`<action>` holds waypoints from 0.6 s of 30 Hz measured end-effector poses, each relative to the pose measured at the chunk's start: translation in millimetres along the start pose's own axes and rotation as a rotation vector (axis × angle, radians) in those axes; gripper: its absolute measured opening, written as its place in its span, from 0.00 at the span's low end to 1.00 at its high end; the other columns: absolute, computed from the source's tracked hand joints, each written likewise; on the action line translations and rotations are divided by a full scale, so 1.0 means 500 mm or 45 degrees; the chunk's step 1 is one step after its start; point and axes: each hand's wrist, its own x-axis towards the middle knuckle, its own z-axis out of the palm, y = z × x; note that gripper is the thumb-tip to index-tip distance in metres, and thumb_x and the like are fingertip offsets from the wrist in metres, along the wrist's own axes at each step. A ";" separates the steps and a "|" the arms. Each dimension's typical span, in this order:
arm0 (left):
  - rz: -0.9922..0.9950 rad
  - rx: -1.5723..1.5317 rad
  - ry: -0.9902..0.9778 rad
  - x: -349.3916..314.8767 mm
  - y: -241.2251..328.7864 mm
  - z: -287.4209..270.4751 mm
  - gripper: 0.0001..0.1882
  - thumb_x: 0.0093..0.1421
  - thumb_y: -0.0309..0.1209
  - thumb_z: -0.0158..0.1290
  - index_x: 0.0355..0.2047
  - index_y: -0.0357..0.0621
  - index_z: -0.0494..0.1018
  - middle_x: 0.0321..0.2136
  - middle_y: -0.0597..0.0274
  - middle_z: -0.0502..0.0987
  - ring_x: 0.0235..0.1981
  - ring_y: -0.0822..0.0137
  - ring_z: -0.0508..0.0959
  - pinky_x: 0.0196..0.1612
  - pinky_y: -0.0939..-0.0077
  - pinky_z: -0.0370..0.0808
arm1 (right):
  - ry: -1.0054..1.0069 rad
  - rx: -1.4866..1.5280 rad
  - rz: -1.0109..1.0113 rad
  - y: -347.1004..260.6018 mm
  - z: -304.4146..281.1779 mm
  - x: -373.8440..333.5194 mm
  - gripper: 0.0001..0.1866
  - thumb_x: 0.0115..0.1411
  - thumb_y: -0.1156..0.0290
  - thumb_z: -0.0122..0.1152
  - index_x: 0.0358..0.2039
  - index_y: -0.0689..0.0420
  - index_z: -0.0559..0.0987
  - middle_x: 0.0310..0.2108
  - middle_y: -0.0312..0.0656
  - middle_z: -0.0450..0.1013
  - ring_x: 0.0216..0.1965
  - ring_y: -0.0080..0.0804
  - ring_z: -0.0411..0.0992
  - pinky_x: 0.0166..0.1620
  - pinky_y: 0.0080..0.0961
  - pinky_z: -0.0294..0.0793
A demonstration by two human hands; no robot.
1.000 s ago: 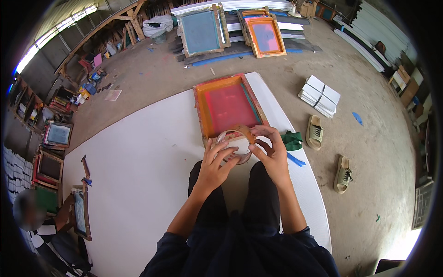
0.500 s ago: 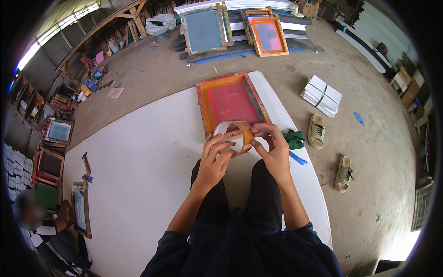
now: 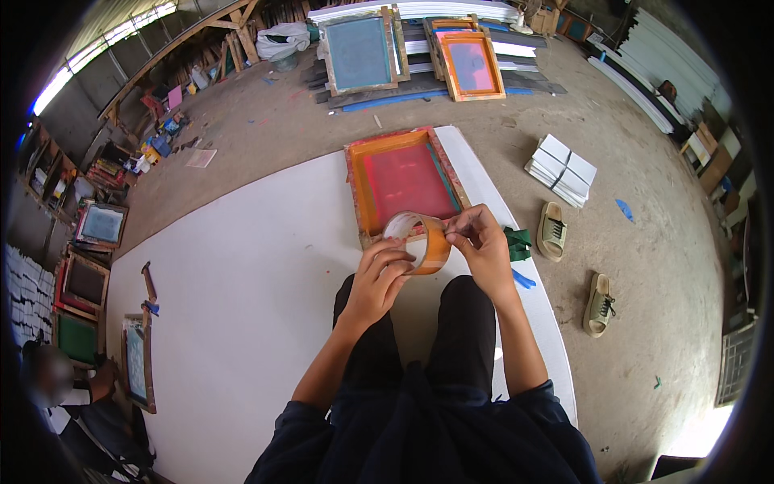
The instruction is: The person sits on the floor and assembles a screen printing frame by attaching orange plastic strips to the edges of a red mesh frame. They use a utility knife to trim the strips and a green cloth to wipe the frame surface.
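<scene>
A roll of brown packing tape [image 3: 436, 246] is held up between my hands, above my knees. My left hand [image 3: 377, 274] grips the roll's left side, fingers curled over its rim. At the roll's upper right edge, the fingers of my right hand [image 3: 477, 235] are pinched together on the tape. Whether a free strip has lifted there is too small to tell. Just beyond the roll lies a screen printing frame [image 3: 351, 181] with a red mesh and an orange-stained inner border, flat on the white board [image 3: 242, 266].
Green cloth [image 3: 518, 244] and a blue strip [image 3: 524, 279] lie right of my right hand. Sandals [image 3: 598, 306] and a tied white stack [image 3: 562, 171] are on the floor. A hammer [image 3: 148, 284] rests at left, near another person [image 3: 89, 403]. More screen frames [image 3: 359, 52] lean at the back.
The tape roll has turned in my hands, so its brown outer face shows more. My right hand has closed into a tighter pinch and risen slightly.
</scene>
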 end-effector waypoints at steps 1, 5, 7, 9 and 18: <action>-0.043 -0.021 -0.008 -0.003 -0.004 0.003 0.12 0.48 0.25 0.58 0.34 0.43 0.69 0.37 0.62 0.73 0.47 0.56 0.69 0.49 0.58 0.65 | 0.038 -0.084 -0.036 -0.003 0.007 -0.001 0.09 0.54 0.87 0.55 0.32 0.60 0.67 0.29 0.40 0.72 0.34 0.26 0.73 0.42 0.24 0.72; -0.238 0.103 0.043 0.013 -0.005 0.037 0.12 0.50 0.28 0.58 0.34 0.41 0.70 0.34 0.60 0.73 0.42 0.56 0.70 0.45 0.61 0.63 | 0.180 -0.381 -0.219 0.017 0.021 0.006 0.09 0.56 0.85 0.53 0.32 0.60 0.65 0.29 0.44 0.72 0.33 0.32 0.73 0.39 0.27 0.72; -0.244 0.098 0.070 0.017 -0.008 0.053 0.12 0.51 0.29 0.58 0.34 0.40 0.69 0.34 0.59 0.73 0.40 0.56 0.69 0.44 0.63 0.62 | 0.212 -0.438 -0.221 0.022 0.013 0.016 0.09 0.56 0.86 0.53 0.32 0.60 0.64 0.29 0.43 0.71 0.34 0.31 0.72 0.40 0.26 0.72; -0.244 -0.003 0.053 0.023 -0.012 0.058 0.12 0.52 0.29 0.58 0.33 0.39 0.69 0.34 0.59 0.73 0.39 0.56 0.69 0.44 0.62 0.62 | 0.210 -0.416 -0.108 0.010 0.006 0.023 0.10 0.56 0.87 0.52 0.30 0.61 0.63 0.30 0.41 0.69 0.35 0.25 0.70 0.43 0.21 0.70; -0.086 -0.128 -0.030 0.046 -0.011 0.056 0.12 0.49 0.28 0.59 0.32 0.39 0.69 0.31 0.59 0.71 0.39 0.57 0.68 0.44 0.63 0.63 | 0.028 -0.494 -0.073 -0.025 -0.058 0.036 0.14 0.52 0.81 0.60 0.39 0.59 0.69 0.28 0.39 0.75 0.29 0.26 0.71 0.35 0.24 0.69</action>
